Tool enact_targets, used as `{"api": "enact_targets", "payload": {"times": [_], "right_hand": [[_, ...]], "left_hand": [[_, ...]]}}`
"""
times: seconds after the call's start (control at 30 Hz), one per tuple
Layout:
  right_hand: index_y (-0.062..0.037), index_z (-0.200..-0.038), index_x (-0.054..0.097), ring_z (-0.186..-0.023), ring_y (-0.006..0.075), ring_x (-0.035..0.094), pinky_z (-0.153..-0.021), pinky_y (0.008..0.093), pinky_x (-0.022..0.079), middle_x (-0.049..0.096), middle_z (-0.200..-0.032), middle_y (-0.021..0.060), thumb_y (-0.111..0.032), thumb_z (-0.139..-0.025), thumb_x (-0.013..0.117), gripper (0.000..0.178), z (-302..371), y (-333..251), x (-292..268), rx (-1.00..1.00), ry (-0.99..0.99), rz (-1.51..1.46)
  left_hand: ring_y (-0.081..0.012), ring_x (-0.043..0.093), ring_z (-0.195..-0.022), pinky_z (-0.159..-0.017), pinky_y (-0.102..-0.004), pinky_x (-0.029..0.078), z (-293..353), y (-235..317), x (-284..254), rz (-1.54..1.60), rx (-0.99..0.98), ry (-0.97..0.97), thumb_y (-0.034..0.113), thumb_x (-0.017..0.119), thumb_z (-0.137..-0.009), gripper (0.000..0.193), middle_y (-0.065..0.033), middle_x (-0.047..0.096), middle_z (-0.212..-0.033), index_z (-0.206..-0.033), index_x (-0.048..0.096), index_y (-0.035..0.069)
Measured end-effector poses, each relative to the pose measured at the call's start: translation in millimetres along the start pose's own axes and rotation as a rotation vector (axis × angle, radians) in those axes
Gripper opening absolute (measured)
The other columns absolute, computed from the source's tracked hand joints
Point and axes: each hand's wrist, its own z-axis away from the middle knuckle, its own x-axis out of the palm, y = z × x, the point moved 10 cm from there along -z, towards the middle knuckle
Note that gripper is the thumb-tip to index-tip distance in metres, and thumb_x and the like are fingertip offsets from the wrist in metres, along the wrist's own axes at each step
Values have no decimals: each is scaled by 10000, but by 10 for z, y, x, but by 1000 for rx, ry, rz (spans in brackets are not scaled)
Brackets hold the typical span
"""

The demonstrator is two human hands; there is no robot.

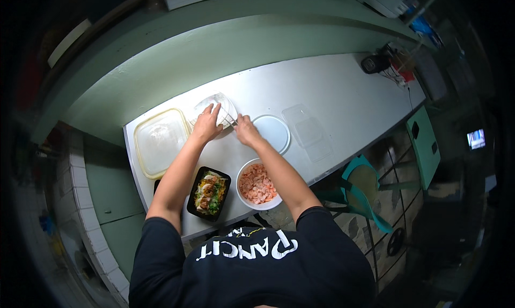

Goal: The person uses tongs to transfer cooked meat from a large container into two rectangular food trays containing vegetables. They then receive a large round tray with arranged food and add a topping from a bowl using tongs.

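Observation:
My left hand (pixel 206 124) rests with fingers spread on the near side of a pale, translucent container (pixel 215 100) at the back of the table. What lies inside it looks whitish and is partly hidden by my fingers. Closed around a thin utensil (pixel 230 121), my right hand (pixel 247 132) works at the container's right edge; the utensil's kind is too small to make out. Nearer to me, a black tray (pixel 229 180) holds noodles, egg slices, brown bits and chopped greens (pixel 215 198). Beneath my right forearm stands a white round tub (pixel 240 199) of pink shrimp (pixel 256 183).
A round white lid (pixel 274 133) lies right of my right hand, beside a clear rectangular plastic lid (pixel 303 126). At left sits a large rectangular container (pixel 161 139) with a yellowish rim. A black device (pixel 374 64) with cables occupies the far right corner. A green wall (pixel 214 50) borders the table's back.

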Motion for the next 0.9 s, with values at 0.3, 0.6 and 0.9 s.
{"api": "enact_targets", "payload": {"times": [0.3,0.6,0.9], "right_hand": [[-117,-1110,593,-1138,312,488,-902,491,441,498,-1216,119,-251,-768,720,388,1128,1991,-1047,526,277,326],[-39,-959,626,-839,268,577,-768,345,473,607,-926,115,-160,-885,609,143,1880,569,-1503,57,699,-129],[-18,-921,603,-598,87,566,-546,234,509,601,-746,31,-247,-880,655,239,3052,-580,1312,333,-130,-1031]], "left_hand": [[-301,655,-793,-746,-352,517,1614,26,-907,420,-319,-90,139,604,-858,241,-185,659,-903,-1067,631,23],[-269,644,-858,-730,-352,505,2491,-183,-863,358,-295,-65,133,567,-891,261,-171,642,-982,-1120,606,13],[-315,601,-874,-806,-388,471,3638,-1563,-1247,163,-596,303,159,572,-883,235,-164,605,-928,-1061,607,9]]}}
